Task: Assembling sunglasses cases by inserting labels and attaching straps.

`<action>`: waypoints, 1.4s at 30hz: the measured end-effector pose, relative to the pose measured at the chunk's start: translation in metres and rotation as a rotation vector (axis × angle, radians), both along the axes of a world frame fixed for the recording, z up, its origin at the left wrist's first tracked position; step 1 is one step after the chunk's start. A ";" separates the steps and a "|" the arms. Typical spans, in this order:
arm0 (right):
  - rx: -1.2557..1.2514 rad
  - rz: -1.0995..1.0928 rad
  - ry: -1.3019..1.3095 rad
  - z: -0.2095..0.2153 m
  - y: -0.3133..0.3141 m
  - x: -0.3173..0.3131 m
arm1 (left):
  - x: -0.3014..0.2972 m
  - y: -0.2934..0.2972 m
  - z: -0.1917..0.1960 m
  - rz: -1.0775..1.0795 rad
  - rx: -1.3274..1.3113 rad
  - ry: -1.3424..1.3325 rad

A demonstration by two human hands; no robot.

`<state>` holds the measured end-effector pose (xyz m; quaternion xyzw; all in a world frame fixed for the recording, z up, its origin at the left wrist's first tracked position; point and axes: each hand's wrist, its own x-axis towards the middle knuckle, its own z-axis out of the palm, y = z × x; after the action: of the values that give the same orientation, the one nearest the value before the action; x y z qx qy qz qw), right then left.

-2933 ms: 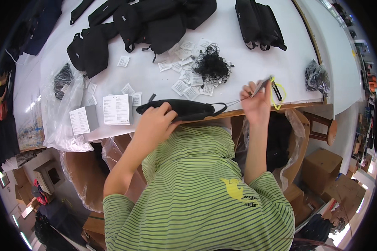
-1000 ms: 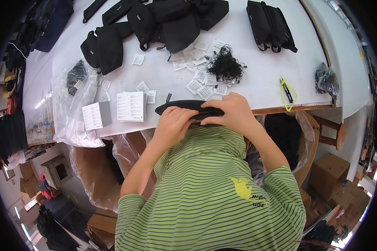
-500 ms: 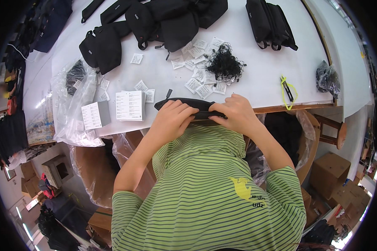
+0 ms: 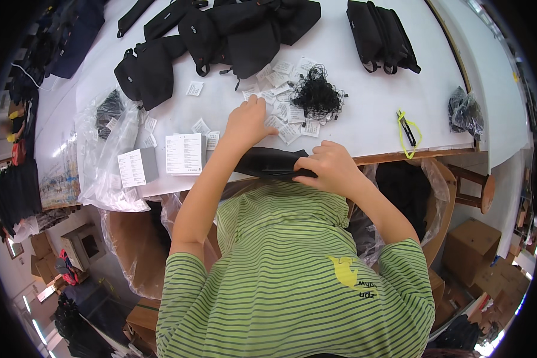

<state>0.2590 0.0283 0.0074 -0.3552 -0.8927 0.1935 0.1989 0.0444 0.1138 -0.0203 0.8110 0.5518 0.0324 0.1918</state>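
Note:
My right hand [image 4: 334, 170] grips the edge of a small black pouch [image 4: 262, 162] at the near table edge, thumb and fingers pinched on its right end. Its left end lies below my left wrist. My left hand [image 4: 249, 123] is stretched forward over the table with thumb and fingers apart. Its fingertips are beside a scatter of small white printed packets [image 4: 289, 132]; no held thing shows in it. Right of these packets lies a tangled heap of thin black strings [image 4: 317, 95].
Several black bags [image 4: 230, 36] lie at the back, with more black pouches [image 4: 380, 37] at the far right. Two stacks of white printed cards [image 4: 184, 154] and clear plastic bags [image 4: 104, 161] sit at the left. A cutter with a yellow cord [image 4: 408, 131] lies right.
My left hand has let go of the pouch and moved forward to the white packets. My right hand still holds the pouch, which sits slightly lower.

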 end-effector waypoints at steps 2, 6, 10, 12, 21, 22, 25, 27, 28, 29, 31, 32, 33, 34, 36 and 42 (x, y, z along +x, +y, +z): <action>-0.007 -0.006 0.011 0.001 0.000 0.000 | 0.001 0.003 0.000 0.002 -0.044 0.007; -0.011 -0.012 -0.023 0.003 0.004 0.001 | -0.001 0.004 0.004 -0.052 -0.070 -0.053; -0.013 -0.016 0.011 0.001 0.004 0.001 | -0.008 -0.004 0.011 0.011 -0.006 -0.211; -0.012 -0.015 0.001 0.001 0.003 0.001 | -0.014 -0.009 0.024 0.041 0.020 -0.243; -0.025 -0.022 -0.018 -0.001 0.005 0.001 | -0.029 -0.070 0.067 -0.047 0.084 -0.532; -0.027 -0.017 -0.013 -0.001 0.004 0.001 | -0.031 -0.077 0.065 -0.088 0.105 -0.463; 0.002 0.000 -0.002 0.000 0.004 0.000 | -0.036 -0.092 0.052 -0.101 0.137 -0.389; 0.026 0.003 0.002 -0.002 0.002 0.000 | -0.037 -0.098 0.048 -0.087 0.140 -0.387; 0.051 0.001 0.006 -0.004 0.001 0.000 | -0.035 -0.099 0.051 -0.074 0.149 -0.390; 0.049 0.001 0.003 -0.006 -0.001 0.001 | -0.033 -0.101 0.052 -0.062 0.158 -0.393; 0.062 0.007 0.018 -0.009 -0.005 0.001 | -0.031 -0.104 0.050 -0.061 0.179 -0.392; 0.061 0.009 0.017 -0.008 -0.005 0.001 | -0.031 -0.104 0.049 -0.063 0.200 -0.392; 0.092 0.002 0.033 -0.008 -0.006 0.001 | -0.031 -0.106 0.046 -0.060 0.199 -0.391; 0.124 -0.006 0.049 -0.008 -0.007 0.000 | -0.031 -0.107 0.042 -0.034 0.204 -0.391; 0.155 -0.026 0.057 -0.006 -0.008 0.000 | -0.031 -0.108 0.038 -0.008 0.209 -0.393; 0.102 -0.194 0.080 -0.003 -0.009 -0.003 | -0.036 -0.102 0.028 -0.081 0.279 -0.379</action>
<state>0.2564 0.0193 0.0049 -0.4213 -0.8542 0.1417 0.2698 0.0083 0.0117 0.0081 0.8305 0.4632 0.2523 0.1791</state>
